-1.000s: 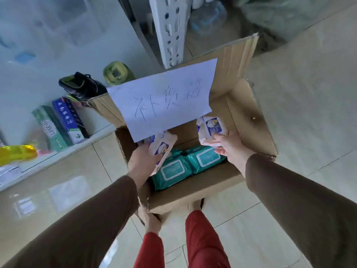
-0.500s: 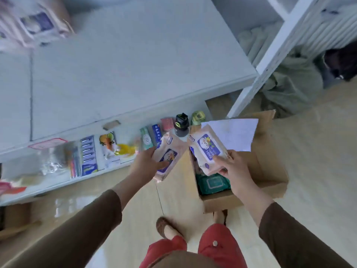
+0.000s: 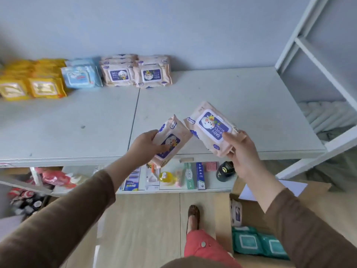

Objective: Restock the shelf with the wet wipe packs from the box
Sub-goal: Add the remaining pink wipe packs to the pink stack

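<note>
White shelf point(image 3: 222, 97), two peach baby wipe packs point(image 3: 211, 128), purple labels, held tilted

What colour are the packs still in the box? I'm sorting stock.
Teal packs, head view.

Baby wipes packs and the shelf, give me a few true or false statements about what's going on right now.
1. Each hand holds a pink baby wipes pack: true, the left hand grips the left pack and the right hand grips the right pack.
2. Both held packs rest on the shelf: false, they are held above it.
3. Matching pink stacks sit at the shelf's back: true.
4. The cardboard box is empty: false, teal packs remain.
5. Yellow packs lie rightmost: false, leftmost.
</note>
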